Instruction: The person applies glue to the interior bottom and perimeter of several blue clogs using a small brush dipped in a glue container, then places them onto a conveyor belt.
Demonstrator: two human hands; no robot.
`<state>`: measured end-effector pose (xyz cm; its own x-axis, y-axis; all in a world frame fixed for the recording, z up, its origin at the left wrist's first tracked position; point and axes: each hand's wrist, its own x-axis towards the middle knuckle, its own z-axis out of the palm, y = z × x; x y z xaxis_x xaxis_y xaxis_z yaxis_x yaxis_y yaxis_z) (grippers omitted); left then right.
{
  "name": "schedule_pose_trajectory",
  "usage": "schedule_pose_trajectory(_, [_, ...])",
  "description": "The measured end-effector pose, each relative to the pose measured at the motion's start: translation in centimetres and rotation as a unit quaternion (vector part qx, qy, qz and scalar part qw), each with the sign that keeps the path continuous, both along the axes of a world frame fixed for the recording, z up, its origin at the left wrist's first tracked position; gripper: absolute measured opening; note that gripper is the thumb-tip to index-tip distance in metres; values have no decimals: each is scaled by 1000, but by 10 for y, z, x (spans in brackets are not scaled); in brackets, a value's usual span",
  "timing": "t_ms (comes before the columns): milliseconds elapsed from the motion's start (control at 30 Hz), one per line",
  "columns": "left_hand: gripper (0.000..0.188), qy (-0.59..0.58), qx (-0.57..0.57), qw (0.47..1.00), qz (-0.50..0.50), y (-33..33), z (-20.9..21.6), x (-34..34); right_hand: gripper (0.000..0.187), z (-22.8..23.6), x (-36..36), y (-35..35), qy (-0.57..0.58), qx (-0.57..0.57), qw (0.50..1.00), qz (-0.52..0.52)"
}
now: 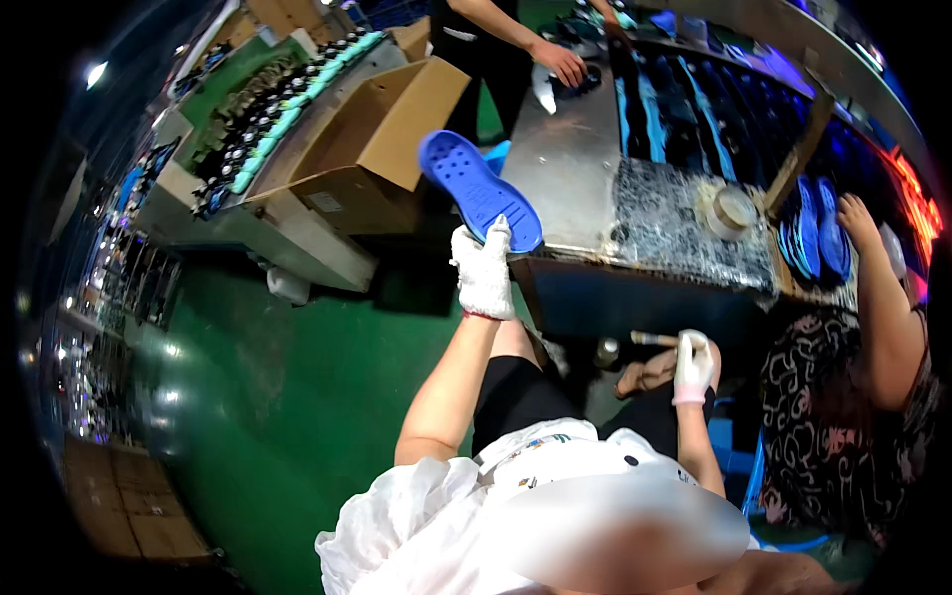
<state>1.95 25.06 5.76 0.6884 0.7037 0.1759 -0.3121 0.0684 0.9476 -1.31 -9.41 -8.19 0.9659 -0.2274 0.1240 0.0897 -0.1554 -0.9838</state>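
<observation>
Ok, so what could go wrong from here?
The left hand pinches the blue perforated shoe sole near one end, so it might tip or slip from that grip. The right hand holds a brush near the black shorts; if wet, it could smear them.

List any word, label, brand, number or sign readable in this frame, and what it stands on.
No text is readable.
Cardboard box: a pale printed patch on its side, too small to read.
White top: coloured print and dark marks, too small to make out.
Red glow at right: too blurred to tell whether it is lettering.
Blue sole: holes and grooves, no legible lettering.
</observation>
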Motion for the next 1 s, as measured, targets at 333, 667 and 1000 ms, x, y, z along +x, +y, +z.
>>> schedule_pose_trajectory(333, [46,-33,70,996,36,-93,13,-45,16,178,-31,52,-275,-9,960,48])
schedule_pose_trajectory(667, [40,-16,80,997,17,-110,17,-54,19,187,-25,56,-353,-146,923,38])
schedule_pose_trajectory(1000, [42,-6,43,999,-7,-112,18,-52,19,189,-23,50,-360,-153,919,54])
